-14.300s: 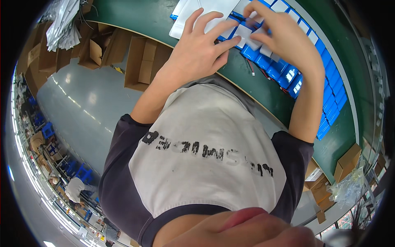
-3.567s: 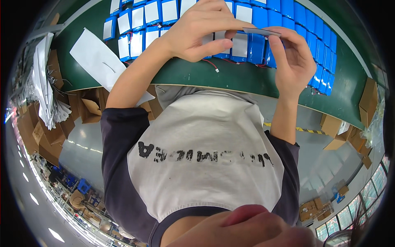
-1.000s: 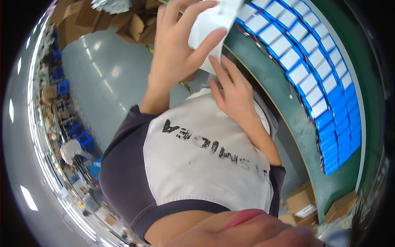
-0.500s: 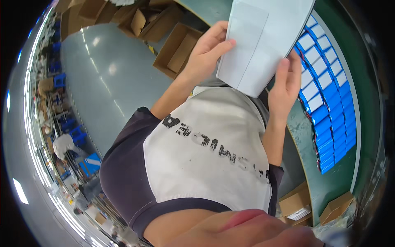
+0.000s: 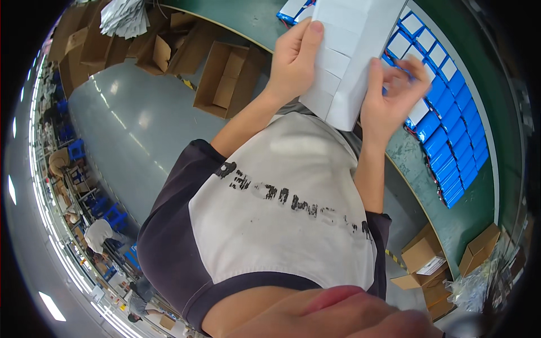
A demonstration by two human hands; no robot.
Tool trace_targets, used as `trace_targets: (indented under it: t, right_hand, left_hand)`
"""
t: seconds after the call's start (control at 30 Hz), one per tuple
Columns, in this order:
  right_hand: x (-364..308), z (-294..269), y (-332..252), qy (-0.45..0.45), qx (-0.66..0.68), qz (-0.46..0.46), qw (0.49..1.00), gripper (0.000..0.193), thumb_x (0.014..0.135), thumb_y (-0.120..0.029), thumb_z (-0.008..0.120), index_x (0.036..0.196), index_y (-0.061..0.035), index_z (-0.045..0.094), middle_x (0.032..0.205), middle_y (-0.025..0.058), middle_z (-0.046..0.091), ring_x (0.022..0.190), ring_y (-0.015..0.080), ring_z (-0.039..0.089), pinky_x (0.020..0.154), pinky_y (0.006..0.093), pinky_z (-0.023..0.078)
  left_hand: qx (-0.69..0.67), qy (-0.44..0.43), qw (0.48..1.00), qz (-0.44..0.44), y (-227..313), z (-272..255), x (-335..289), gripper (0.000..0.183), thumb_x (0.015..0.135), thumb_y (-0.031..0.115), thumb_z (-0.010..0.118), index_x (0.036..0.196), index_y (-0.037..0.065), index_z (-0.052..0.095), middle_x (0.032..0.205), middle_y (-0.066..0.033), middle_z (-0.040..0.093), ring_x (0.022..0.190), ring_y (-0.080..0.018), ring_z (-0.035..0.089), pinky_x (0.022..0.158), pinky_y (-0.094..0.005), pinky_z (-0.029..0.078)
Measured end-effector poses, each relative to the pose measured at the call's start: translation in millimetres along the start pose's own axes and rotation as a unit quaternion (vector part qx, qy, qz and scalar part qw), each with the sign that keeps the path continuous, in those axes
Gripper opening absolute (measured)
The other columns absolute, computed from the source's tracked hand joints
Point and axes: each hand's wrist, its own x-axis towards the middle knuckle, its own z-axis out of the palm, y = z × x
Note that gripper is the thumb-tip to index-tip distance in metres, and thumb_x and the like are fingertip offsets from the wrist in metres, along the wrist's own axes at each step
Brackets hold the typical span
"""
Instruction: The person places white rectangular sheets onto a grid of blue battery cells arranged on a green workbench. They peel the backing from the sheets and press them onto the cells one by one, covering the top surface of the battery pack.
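Note:
A long white sheet, marked off into rectangular pieces along its left side, is held up in front of my body. My left hand grips its left edge, thumb on top and fingers behind. Beside the right edge is my right hand, its fingers apart and slightly blurred. Its thumb tip is close to the sheet; whether it touches I cannot tell. Beyond this hand, rows of blue-wrapped packs with thin wires lie on the green table. White rectangles cover the tops of several packs; others are plain blue.
Open cardboard boxes stand left of the table, near a pile of white papers. More cartons and clear plastic wrapping are at the lower right. Across the grey floor, people work along a bench at the far left.
My right hand's fingers have come off the sheet's right edge and spread. The sheet is turned slightly, and more of its piece divisions show. The whole view has shifted a little.

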Motion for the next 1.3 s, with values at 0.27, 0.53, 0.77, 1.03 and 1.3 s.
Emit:
trace_targets:
  t: [0.27,0.53,0.77,1.03,1.3]
  right_hand:
    - [10.8,-8.9,-29.0,-0.185,0.187,0.164,0.951,0.04,0.097,-0.002,0.067,0.133,0.0024,0.051,0.116,0.0102,0.063,0.105,0.0136,0.061,0.087,0.0259,0.051]
    - [8.9,-14.3,-22.6,-0.212,0.348,0.319,0.856,0.051,0.101,-0.008,0.058,0.146,-0.0021,0.035,0.131,0.0155,0.057,0.124,0.0243,0.057,0.094,0.0407,0.052]
    - [8.7,-32.1,-21.6,-0.287,0.334,0.255,0.861,0.067,0.096,-0.012,0.061,0.153,-0.0039,0.026,0.145,0.0189,0.044,0.131,0.0325,0.052,0.1,0.0536,0.052]
    - [10.0,-44.3,-28.7,-0.234,0.257,0.291,0.891,0.051,0.102,-0.012,0.056,0.148,-0.0006,0.035,0.131,0.0158,0.057,0.12,0.0253,0.059,0.082,0.0417,0.061]
    - [67.9,-107.7,-28.7,-0.126,-0.088,0.151,0.976,0.017,0.101,-0.023,0.068,0.114,-0.0107,0.066,0.094,-0.001,0.068,0.081,0.0044,0.056,0.063,0.0209,0.034]
  left_hand:
    - [0.042,-0.106,0.993,0.007,20.3,8.2,3.5,0.027,0.111,0.022,0.046,0.105,0.001,0.062,0.089,-0.0022,0.06,0.086,-0.0092,0.054,0.073,-0.0265,0.046]
    - [0.005,-0.164,0.979,-0.125,15.3,14.3,1.4,0.046,0.107,0.029,0.055,0.149,0.013,0.045,0.119,-0.0076,0.063,0.109,-0.0175,0.061,0.093,-0.0347,0.052]
    - [0.079,-0.085,0.991,-0.07,5.5,12.9,19.3,0.036,0.108,0.013,0.051,0.142,0.003,0.048,0.108,-0.0088,0.06,0.095,-0.0138,0.06,0.08,-0.0286,0.05]
    - [0.322,-0.006,0.941,0.103,22.8,0.4,39.0,0.032,0.102,0.01,0.057,0.131,-0.001,0.058,0.095,-0.0183,0.064,0.083,-0.0257,0.062,0.079,-0.0353,0.05]
    - [0.395,-0.027,0.913,0.1,27.9,-4.1,91.2,0.029,0.102,0.008,0.055,0.129,-0.002,0.058,0.1,-0.0237,0.069,0.09,-0.0375,0.068,0.084,-0.0401,0.052]
